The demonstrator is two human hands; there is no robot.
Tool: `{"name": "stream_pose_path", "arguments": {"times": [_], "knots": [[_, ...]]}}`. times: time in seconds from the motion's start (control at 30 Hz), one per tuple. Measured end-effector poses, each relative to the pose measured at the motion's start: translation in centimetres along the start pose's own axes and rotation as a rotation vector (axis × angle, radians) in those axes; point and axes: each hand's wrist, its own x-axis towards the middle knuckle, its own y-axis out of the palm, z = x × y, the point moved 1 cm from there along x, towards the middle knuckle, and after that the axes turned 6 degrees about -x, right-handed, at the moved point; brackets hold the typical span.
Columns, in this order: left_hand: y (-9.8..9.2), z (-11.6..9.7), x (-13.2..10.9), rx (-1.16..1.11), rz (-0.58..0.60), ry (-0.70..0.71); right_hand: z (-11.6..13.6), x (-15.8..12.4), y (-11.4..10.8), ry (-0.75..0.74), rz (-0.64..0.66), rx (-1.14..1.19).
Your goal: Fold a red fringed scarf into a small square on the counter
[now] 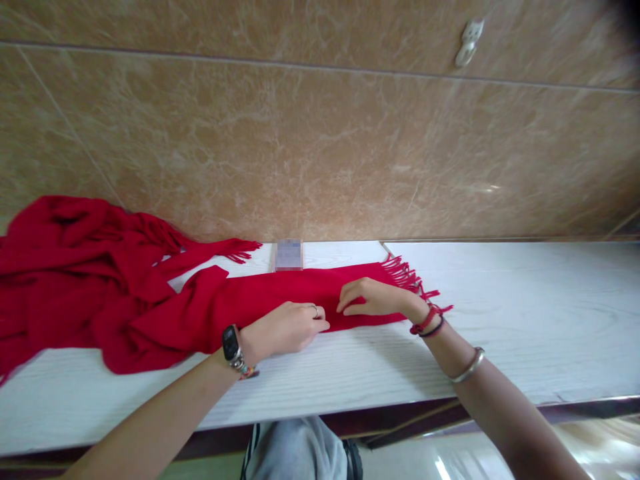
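A long red scarf (260,297) with fringed ends lies across a white wood-grain table (525,320). One stretch is laid out flat in the middle; the rest is bunched in a heap (65,267) at the left. My left hand (287,328), with a watch on the wrist, rests on the near edge of the flat stretch, fingers curled and pinching the cloth. My right hand (373,299), with red and black wrist bands, lies flat on the scarf near its fringed end (407,277), fingers stretched out.
A tan marble-look wall (320,147) rises right behind the table, with a white hook (469,41) high up. A small blurred card (289,255) stands at the table's back edge. My knee and shoe show below the front edge.
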Motion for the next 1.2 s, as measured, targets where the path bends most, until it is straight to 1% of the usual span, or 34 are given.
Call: {"name": "stream_pose_path", "arguments": {"times": [0.1,0.17,0.27,0.33,0.4,0.47,0.53,0.63,0.77,0.83,0.9,0.97,1.03,1.1,1.2], "knots": [[0.0,-0.7,-0.1,0.011,-0.011,-0.031,-0.3,0.3,0.6,-0.005,0.003,-0.06],[-0.1,-1.0,-0.1,0.017,-0.013,-0.043,-0.8,0.4,1.2,0.052,-0.019,-0.132],[-0.2,-1.1,-0.1,0.035,0.002,-0.035,-1.6,0.4,1.6,0.182,-0.084,-0.238],[-0.1,-1.1,0.0,0.037,0.009,-0.035,-1.5,0.5,1.5,0.215,-0.123,-0.258],[0.0,-1.3,0.0,0.023,-0.001,-0.048,-0.8,0.7,1.4,0.142,-0.133,-0.211],[0.1,-1.5,0.0,-0.004,-0.008,-0.063,-0.1,1.0,1.5,0.022,-0.095,-0.143],[0.2,-1.7,0.0,-0.044,0.005,-0.064,0.1,1.4,1.9,-0.018,-0.073,-0.134],[-0.1,-1.9,-0.1,-0.101,0.036,-0.045,-0.8,1.9,2.7,0.077,-0.136,-0.228],[-0.6,-1.7,-0.1,-0.15,0.031,-0.033,-2.2,2.4,3.3,0.182,-0.206,-0.32],[-0.6,-1.6,0.0,-0.166,0.016,-0.035,-2.2,2.4,3.1,0.199,-0.24,-0.328],[-0.5,-1.5,0.0,-0.171,-0.008,-0.038,-1.8,2.3,2.7,0.172,-0.266,-0.301],[-0.5,-1.4,0.0,-0.169,-0.026,-0.04,-1.5,2.2,2.5,0.132,-0.267,-0.266],[-0.6,-1.5,0.0,-0.165,-0.022,-0.04,-1.7,2.2,2.6,0.127,-0.247,-0.263],[-0.9,-1.5,0.1,-0.161,0.002,-0.041,-2.4,2.2,2.9,0.174,-0.223,-0.301],[-1.2,-1.5,0.1,-0.157,0.025,-0.033,-4.1,2.3,3.8,0.324,-0.195,-0.412]]}}
